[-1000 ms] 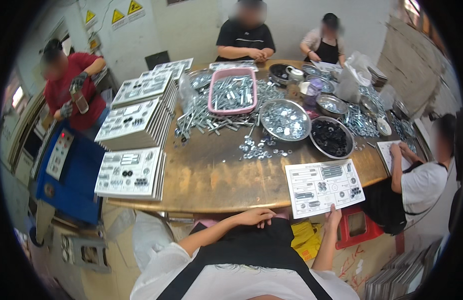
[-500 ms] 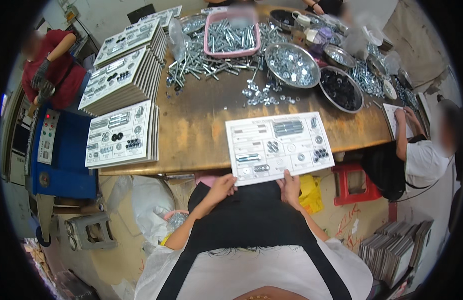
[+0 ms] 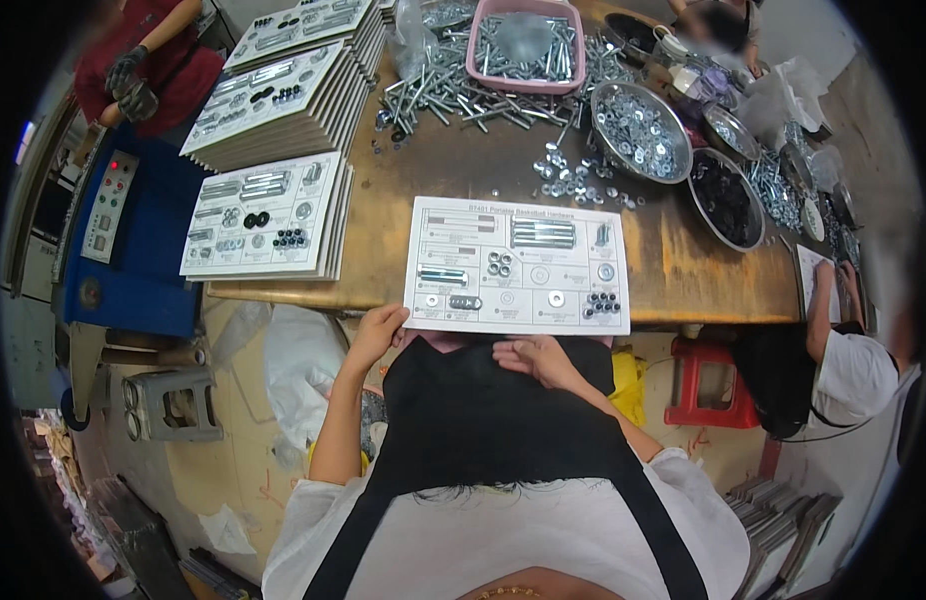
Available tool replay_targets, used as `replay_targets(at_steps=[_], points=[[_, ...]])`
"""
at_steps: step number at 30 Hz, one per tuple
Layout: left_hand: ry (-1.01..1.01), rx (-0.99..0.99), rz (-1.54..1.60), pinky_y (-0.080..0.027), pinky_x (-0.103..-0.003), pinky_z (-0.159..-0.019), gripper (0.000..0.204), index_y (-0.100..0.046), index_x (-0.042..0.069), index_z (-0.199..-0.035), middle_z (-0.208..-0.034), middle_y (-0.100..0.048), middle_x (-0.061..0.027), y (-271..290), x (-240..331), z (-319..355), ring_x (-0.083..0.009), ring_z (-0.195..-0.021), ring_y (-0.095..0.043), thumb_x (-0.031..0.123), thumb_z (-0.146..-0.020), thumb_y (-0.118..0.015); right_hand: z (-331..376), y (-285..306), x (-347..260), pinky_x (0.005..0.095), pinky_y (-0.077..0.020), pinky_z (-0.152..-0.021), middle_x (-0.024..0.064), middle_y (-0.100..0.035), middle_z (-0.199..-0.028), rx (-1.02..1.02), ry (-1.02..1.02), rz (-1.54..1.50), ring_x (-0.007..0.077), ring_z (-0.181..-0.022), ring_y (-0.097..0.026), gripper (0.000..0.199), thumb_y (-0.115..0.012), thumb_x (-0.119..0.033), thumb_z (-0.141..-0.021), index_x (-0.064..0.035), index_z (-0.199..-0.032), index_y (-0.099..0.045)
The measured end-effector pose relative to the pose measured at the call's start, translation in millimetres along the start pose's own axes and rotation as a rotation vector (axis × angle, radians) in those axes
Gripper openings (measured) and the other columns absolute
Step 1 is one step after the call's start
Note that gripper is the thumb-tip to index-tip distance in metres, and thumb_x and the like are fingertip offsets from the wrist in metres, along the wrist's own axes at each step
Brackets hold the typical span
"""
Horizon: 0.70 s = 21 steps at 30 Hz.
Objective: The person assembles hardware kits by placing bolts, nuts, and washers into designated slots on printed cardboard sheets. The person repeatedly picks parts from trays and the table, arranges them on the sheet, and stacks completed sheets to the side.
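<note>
Board (image 3: 518, 265), white, one, fitted with bolts and nuts, at front edge of counter (image 3: 698, 278).
Left hand (image 3: 379, 332): fingers closed on its lower left corner, as I view it remotely. Right hand (image 3: 539, 359): fingers loosely curled, half open, holding nothing, just beside the near edge; contact I cannot tell. Beyond: pink basin (image 3: 528, 87) of bolts.

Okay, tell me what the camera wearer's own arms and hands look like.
The left hand and right hand are ungloved. The forearms are bare below loose, short white sleeves. I see no watch or bracelet.
</note>
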<state>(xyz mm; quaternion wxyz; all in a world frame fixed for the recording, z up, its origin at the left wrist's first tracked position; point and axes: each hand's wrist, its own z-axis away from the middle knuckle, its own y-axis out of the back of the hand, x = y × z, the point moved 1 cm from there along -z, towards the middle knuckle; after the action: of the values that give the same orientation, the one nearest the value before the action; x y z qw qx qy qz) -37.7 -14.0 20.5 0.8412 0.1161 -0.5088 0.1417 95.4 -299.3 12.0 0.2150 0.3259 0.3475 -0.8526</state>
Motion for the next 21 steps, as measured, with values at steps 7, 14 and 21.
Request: replay_targets(at_steps=[7, 14, 21], points=[[-0.091, 0.027, -0.742, -0.044, -0.033, -0.053, 0.032, -0.068, 0.000, -0.082, -0.058, -0.059, -0.0103, 17, 32, 6, -0.0194, -0.051, -0.056, 0.025, -0.096, -0.053, 15, 20, -63, 0.0269, -0.0535, -0.087, 0.0114, -0.067, -0.114, -0.311, -0.114, 0.451, 0.0148, -0.100, -0.066, 0.032, -0.047, -0.017, -0.102, 0.0015, -0.127, -0.057], [-0.318, 0.241, -0.667, -0.049, -0.040, -0.069, 0.029, -0.070, 0.004, -0.093, -0.078, -0.067, -0.0165, -16, 95, -15, -0.0328, -0.073, -0.064, 0.026, -0.096, -0.051, 4, 47, -130, 0.0270, -0.0524, -0.085, 0.0078, -0.069, -0.105, 0.050, 0.359, 0.423, 0.0119, -0.093, -0.064, 0.026, -0.049, -0.011, -0.100, -0.0016, -0.121, -0.061], [-0.711, 0.068, -0.625, -0.048, -0.036, -0.075, 0.026, -0.067, 0.004, -0.107, -0.092, -0.062, -0.0140, -53, 155, -140, -0.0269, -0.085, -0.062, 0.023, -0.098, -0.052, -6, 46, -137, 0.0268, -0.0517, -0.086, 0.0079, -0.069, -0.104, 0.113, 0.440, 0.409, 0.0130, -0.092, -0.064, 0.025, -0.051, -0.010, -0.100, -0.0008, -0.120, -0.062]])
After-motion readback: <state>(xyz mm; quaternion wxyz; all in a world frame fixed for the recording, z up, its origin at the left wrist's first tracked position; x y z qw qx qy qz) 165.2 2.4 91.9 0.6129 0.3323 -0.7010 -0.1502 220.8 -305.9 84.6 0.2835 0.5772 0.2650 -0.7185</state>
